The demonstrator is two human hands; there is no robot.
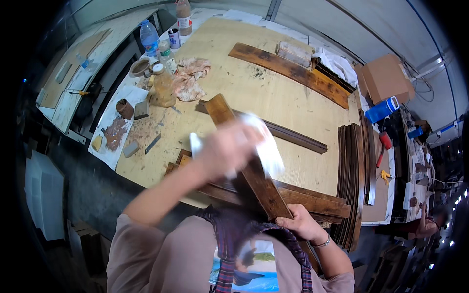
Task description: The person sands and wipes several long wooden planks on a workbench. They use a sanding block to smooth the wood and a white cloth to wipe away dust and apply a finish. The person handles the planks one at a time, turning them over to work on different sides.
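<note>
Workshop table: pale tabletop, smudged and scuffed; bottles, an amber jar and a stained rag gather at its left side.
Plank: a brown wooden plank slants over the near edge of the table, far end toward the middle, near end running back beside the person's body.
Left hand: closed on a white cloth at the plank's upper half; the hand is blurred, so the exact finger placement cannot be made out.
Right hand: clamped on the plank lower down, thumb over the top face; this hand sits well apart from the other.
Neighbours: dark boards lie crosswise beneath the plank; a dark strip lies beyond them.
Wiping, judged: long strokes along the grain, even pressure, cloth refolded to a clean face as it soils.
Steadying, judged: a firm right grip should stop the plank rolling; fingers best kept clear of the stroke.
</note>
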